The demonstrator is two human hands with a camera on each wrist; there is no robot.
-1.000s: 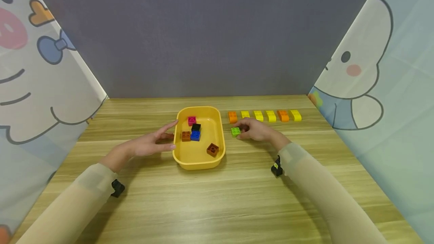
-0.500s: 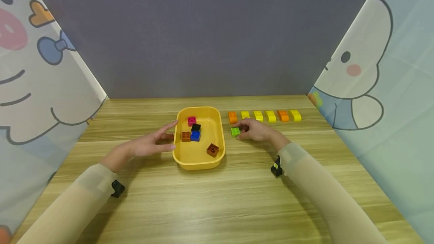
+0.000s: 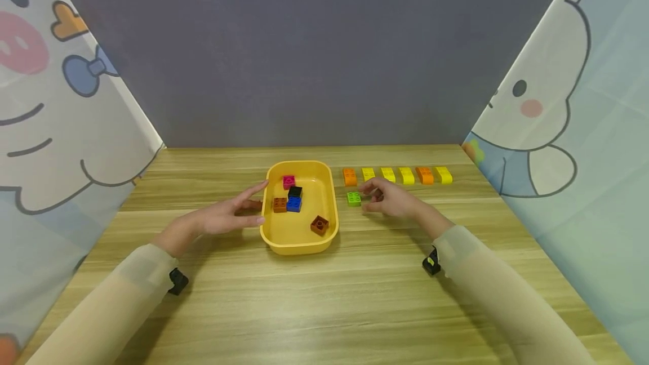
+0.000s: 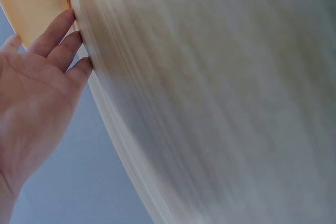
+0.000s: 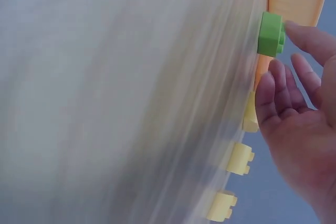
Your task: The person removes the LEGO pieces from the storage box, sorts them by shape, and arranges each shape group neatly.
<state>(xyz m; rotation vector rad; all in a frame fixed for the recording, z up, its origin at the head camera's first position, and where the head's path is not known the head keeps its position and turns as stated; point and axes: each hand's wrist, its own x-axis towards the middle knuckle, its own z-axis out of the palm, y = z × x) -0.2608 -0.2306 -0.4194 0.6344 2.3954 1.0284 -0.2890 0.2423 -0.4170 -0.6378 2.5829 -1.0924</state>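
Observation:
A green toy brick [image 3: 354, 199] stands studs up on the table, just right of a yellow plastic box [image 3: 299, 249]. My right hand [image 3: 392, 200] is beside the brick, thumb and fingers parted and nothing between them. In the right wrist view the green brick [image 5: 270, 34] appears apart from the fingers, though the thumb side lies close to it. At the box's left side is my left hand [image 3: 223, 216], fingers spread and reaching to the rim. Inside the box are a magenta brick [image 3: 288, 182], a black brick [image 3: 295, 191], a blue brick [image 3: 293, 204] and two brown bricks [image 3: 280, 205].
Behind my right hand runs a row of orange and yellow bricks, from an orange brick [image 3: 350, 177] to a yellow brick [image 3: 443, 174]. The wooden table [image 3: 304, 308] ends at a dark back panel [image 3: 314, 55]. Printed cloth panels [image 3: 598, 100] flank both sides.
My right hand has let go of the green brick and drawn back slightly to the right. The brick stays on the table. My left hand keeps its place by the box.

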